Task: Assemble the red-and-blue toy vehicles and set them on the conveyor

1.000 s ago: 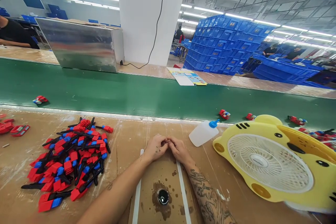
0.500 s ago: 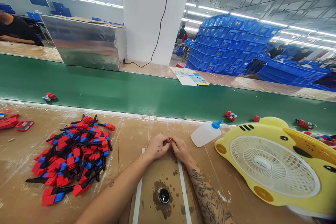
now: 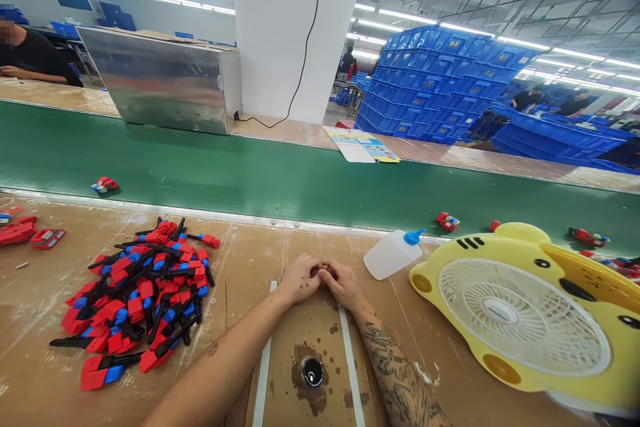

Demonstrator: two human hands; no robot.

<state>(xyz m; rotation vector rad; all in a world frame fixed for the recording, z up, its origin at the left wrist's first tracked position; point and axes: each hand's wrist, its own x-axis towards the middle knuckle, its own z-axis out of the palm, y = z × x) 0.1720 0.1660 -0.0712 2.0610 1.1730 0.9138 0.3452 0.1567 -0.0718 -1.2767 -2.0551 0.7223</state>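
My left hand (image 3: 303,278) and my right hand (image 3: 343,283) meet over the far end of a taped strip of board (image 3: 295,337). Fingers on both are curled and pressed together at the tips. Whatever they pinch is hidden behind the fingers. Between my forearms a small round cup of dark liquid (image 3: 313,373) stands on the board, ringed by wet stains. Left of my arms lies a heap of red, blue and black plastic toy parts (image 3: 145,287). A white squeeze bottle with a blue cap (image 3: 393,255) lies tilted just right of my right hand.
A yellow animal-shaped fan (image 3: 520,313) takes up the right side. Beyond the table edge runs a green conveyor belt (image 3: 270,180) carrying several small red toy pieces (image 3: 447,221). Behind it stand a metal box (image 3: 165,83), a pillar and stacked blue crates (image 3: 430,87). A person sits far left.
The toy pieces on the belt have shifted a little to the right. My hands stay in place, with a slight movement of the right fingers against the left.
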